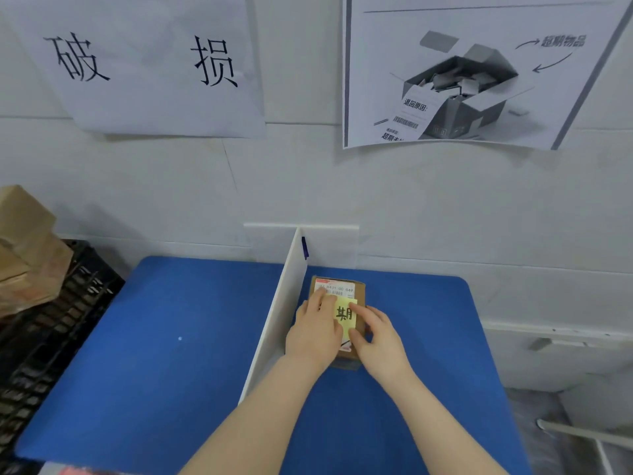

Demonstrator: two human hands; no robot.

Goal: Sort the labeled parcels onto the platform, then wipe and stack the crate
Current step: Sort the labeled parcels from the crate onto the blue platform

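Observation:
A small brown cardboard parcel [356, 289] sits on the blue platform [191, 337], in the right section just beside the white divider [284, 303]. A white shipping label and a yellow sticky note [344, 315] with a black character are on its top. My left hand [317, 332] lies flat on the parcel's top left, fingers straight over the label. My right hand [378, 337] rests on the parcel's right side, fingers touching the yellow note.
A black plastic crate [44, 337] stands left of the platform with crumpled brown parcels [27, 248] on top of it. Paper signs [150, 60] hang on the white wall behind, one above each section. White boxes [561, 354] stand at the right.

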